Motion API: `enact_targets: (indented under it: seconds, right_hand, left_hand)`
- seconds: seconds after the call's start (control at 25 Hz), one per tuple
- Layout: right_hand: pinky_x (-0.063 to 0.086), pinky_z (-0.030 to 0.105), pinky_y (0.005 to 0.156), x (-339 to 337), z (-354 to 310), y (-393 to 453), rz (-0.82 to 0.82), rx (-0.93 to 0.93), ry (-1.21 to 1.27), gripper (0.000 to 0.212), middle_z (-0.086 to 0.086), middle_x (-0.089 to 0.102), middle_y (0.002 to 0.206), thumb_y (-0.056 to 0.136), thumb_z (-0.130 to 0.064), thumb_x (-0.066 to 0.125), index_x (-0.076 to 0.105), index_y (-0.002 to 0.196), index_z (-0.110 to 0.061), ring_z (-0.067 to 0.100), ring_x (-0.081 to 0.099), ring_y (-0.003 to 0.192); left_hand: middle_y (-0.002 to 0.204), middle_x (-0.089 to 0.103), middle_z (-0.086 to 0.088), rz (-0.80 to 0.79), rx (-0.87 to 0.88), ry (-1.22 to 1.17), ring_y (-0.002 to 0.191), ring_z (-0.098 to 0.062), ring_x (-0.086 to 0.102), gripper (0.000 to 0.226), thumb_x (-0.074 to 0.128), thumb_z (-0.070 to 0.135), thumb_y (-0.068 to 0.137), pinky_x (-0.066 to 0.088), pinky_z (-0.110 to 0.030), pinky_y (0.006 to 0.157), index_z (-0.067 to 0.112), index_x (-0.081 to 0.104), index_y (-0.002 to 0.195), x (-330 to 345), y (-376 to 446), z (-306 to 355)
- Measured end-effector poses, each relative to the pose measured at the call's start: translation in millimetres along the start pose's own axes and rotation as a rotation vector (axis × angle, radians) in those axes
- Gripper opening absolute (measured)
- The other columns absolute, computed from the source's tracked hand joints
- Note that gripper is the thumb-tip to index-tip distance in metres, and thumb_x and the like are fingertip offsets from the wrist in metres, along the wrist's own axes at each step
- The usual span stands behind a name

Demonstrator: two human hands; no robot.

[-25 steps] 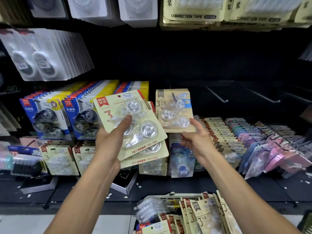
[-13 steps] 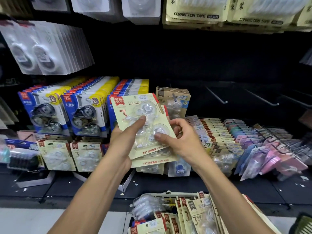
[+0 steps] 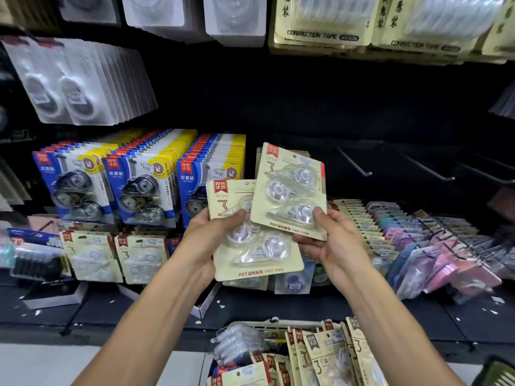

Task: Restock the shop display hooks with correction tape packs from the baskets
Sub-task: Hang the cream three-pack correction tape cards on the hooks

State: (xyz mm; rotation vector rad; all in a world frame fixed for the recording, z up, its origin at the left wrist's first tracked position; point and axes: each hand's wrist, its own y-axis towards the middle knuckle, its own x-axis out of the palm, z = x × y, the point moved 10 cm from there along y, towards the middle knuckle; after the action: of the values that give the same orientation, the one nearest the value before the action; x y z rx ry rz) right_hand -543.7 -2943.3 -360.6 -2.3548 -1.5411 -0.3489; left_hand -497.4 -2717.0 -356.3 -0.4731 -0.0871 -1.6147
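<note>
Cream pack (image 3: pixel 257 246) gripped in left hand (image 3: pixel 207 238); second cream pack (image 3: pixel 289 190) at one o'clock, pinched by right hand (image 3: pixel 334 240), fingers curled beneath; basket (image 3: pixel 267 325) at six.

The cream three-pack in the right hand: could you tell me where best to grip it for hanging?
Keep pinching the cream three-pack by its flat lower card edge from below, as the right hand does. The bulging blisters fill the middle, and the hang hole at the top stays clear.
</note>
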Motion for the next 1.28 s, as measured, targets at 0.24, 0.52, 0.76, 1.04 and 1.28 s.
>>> enact_targets:
  seconds: [0.24, 0.52, 0.76, 1.04, 1.28]
  right_hand:
    - [0.054, 0.036, 0.049, -37.5, -21.6, 5.5, 0.192, -0.203, -0.329, 0.017, 0.009, 0.072, 0.101, 0.096, -0.018, 0.065, 0.057, 0.111, -0.017, 0.029, 0.064, 0.057]
    - [0.047, 0.030, 0.042, -44.6, -17.7, 2.1, 0.267, -0.228, -0.319, 0.015, 0.010, 0.072, 0.097, 0.093, -0.018, 0.066, 0.059, 0.106, -0.016, 0.024, 0.063, 0.060]
    - [0.053, 0.033, 0.047, -38.6, -21.7, -3.8, 0.271, -0.335, -0.332, 0.030, 0.000, 0.073, 0.099, 0.093, -0.027, 0.070, 0.048, 0.112, -0.026, 0.024, 0.065, 0.056]
    - [0.052, 0.043, 0.060, -38.5, -25.0, -6.9, 0.322, -0.427, -0.270, 0.011, 0.006, 0.072, 0.099, 0.087, -0.027, 0.070, 0.059, 0.085, -0.030, 0.028, 0.061, 0.071]
    - [0.052, 0.035, 0.054, -31.9, -21.4, -4.4, 0.314, -0.417, -0.372, 0.009, -0.002, 0.072, 0.103, 0.089, -0.028, 0.070, 0.062, 0.085, -0.027, 0.021, 0.063, 0.064]
  left_hand:
    - [0.099, 0.074, 0.004, 0.233, 0.275, 0.008, 0.083, -0.012, 0.071, 0.030, 0.073, 0.005, 0.090, 0.053, -0.020, 0.052, 0.020, 0.062, 0.114, -31.9, -4.5, 44.5]
    - [0.103, 0.074, 0.006, 0.224, 0.309, -0.014, 0.085, -0.008, 0.070, 0.032, 0.072, 0.006, 0.091, 0.052, -0.025, 0.064, 0.020, 0.063, 0.118, -31.4, -8.6, 49.9]
    - [0.106, 0.074, 0.005, 0.206, 0.301, -0.009, 0.092, -0.010, 0.070, 0.031, 0.073, 0.006, 0.090, 0.052, -0.026, 0.072, 0.021, 0.064, 0.116, -29.1, -7.9, 47.6]
    - [0.107, 0.076, 0.005, 0.215, 0.260, -0.053, 0.095, -0.014, 0.072, 0.032, 0.074, 0.007, 0.089, 0.054, -0.028, 0.071, 0.019, 0.068, 0.118, -34.6, -4.7, 45.8]
    - [0.101, 0.073, 0.010, 0.208, 0.281, -0.044, 0.081, -0.002, 0.067, 0.031, 0.073, 0.006, 0.090, 0.049, -0.014, 0.053, 0.019, 0.065, 0.117, -34.9, -6.5, 49.2]
